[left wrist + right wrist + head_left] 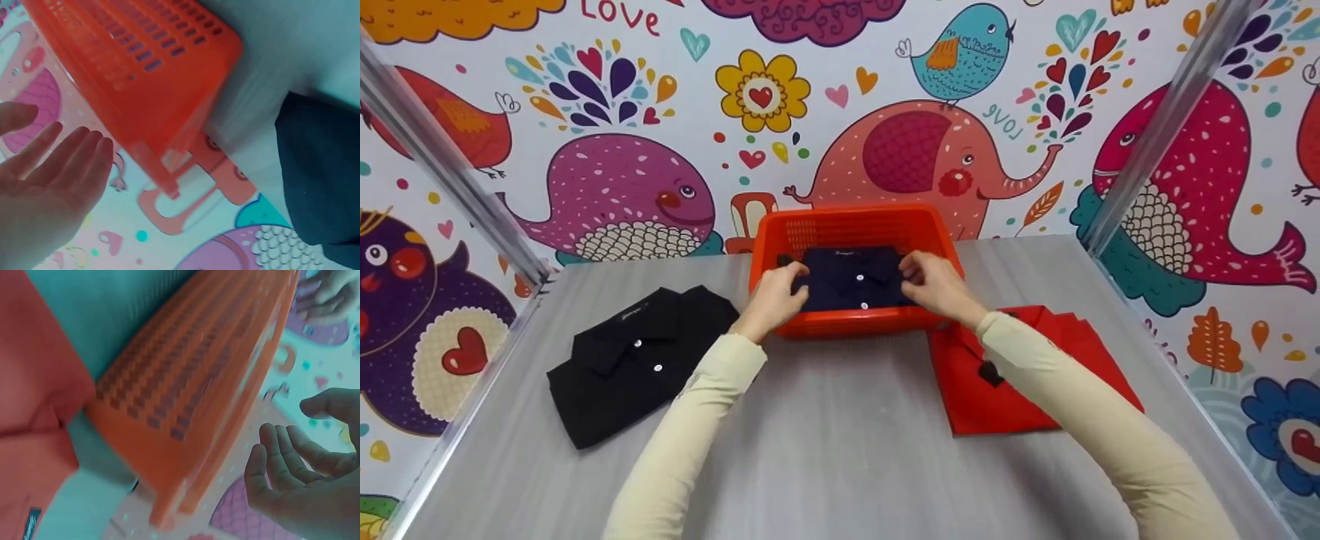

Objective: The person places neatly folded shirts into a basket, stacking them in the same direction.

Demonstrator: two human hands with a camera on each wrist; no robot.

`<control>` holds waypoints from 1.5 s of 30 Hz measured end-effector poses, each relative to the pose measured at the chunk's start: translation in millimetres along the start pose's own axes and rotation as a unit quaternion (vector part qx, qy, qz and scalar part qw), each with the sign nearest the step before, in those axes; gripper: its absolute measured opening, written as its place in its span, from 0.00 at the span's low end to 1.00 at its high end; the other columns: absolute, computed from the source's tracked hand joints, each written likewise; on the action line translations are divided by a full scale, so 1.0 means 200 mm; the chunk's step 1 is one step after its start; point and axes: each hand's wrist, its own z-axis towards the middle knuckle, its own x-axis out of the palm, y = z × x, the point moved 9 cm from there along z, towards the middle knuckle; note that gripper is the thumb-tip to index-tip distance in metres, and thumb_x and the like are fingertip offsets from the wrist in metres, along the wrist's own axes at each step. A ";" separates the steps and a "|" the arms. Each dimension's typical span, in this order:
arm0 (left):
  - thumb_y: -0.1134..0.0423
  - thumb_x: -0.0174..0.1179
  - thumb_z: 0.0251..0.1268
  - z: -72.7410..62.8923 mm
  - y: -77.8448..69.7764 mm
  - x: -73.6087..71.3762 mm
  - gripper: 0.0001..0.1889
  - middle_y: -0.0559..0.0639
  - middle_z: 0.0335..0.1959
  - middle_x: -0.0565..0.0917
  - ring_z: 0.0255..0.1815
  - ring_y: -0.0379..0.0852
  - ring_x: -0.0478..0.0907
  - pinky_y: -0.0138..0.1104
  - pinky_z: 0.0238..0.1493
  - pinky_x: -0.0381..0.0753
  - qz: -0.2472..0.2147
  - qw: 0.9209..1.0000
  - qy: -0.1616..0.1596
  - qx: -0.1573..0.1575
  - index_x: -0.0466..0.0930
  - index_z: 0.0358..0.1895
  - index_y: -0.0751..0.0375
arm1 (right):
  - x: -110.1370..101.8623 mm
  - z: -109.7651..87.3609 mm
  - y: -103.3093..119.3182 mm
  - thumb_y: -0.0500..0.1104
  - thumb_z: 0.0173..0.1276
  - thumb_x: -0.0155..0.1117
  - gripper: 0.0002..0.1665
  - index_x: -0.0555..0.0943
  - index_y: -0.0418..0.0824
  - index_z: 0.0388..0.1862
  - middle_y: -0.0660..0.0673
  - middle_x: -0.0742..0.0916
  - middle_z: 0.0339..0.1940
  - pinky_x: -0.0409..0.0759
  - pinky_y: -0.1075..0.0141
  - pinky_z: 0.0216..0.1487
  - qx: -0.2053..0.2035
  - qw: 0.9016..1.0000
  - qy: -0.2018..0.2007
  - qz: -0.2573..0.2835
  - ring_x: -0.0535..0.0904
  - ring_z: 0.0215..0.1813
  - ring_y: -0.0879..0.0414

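Note:
A folded navy shirt with white buttons lies in the orange-red plastic basket, collar toward the back. Over the basket's left side is my left hand, near the shirt's left edge. My right hand is over the opposite side, close to the shirt's right edge. Both wrist views show a bare hand beside the basket wall: the left hand has its fingers extended, and the right hand has them loosely bent. Neither holds anything there.
To the left on the grey table lies a folded black shirt. A folded red shirt with a dark tag is at the right, partly under my right sleeve. Behind the basket stands a wall with cartoon animals; metal posts frame the sides.

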 end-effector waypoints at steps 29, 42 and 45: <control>0.78 0.61 0.55 -0.45 -0.18 0.06 0.10 0.61 0.38 0.82 0.41 0.55 0.80 0.46 0.43 0.79 -0.044 0.974 -0.073 0.209 0.79 0.41 0.72 | 0.01 -0.49 -0.18 0.33 0.66 0.61 0.14 0.76 0.35 0.50 0.40 0.82 0.44 0.79 0.60 0.45 0.038 0.994 0.077 0.073 0.78 0.45 0.50; 0.77 0.60 0.57 -0.49 -0.27 0.39 0.10 0.63 0.39 0.80 0.40 0.58 0.79 0.45 0.42 0.80 -0.051 0.982 0.035 0.179 0.77 0.43 0.72 | -0.23 -0.66 -0.47 0.36 0.67 0.62 0.18 0.74 0.33 0.54 0.35 0.80 0.48 0.80 0.61 0.44 0.106 0.992 0.035 0.061 0.76 0.48 0.45; 0.77 0.59 0.57 -0.47 -0.28 0.44 0.10 0.65 0.40 0.80 0.39 0.60 0.80 0.44 0.42 0.80 -0.076 0.984 0.057 0.154 0.76 0.43 0.72 | -0.32 -0.68 -0.55 0.36 0.68 0.61 0.17 0.73 0.32 0.54 0.35 0.81 0.48 0.79 0.62 0.45 0.117 0.992 0.024 0.041 0.76 0.48 0.45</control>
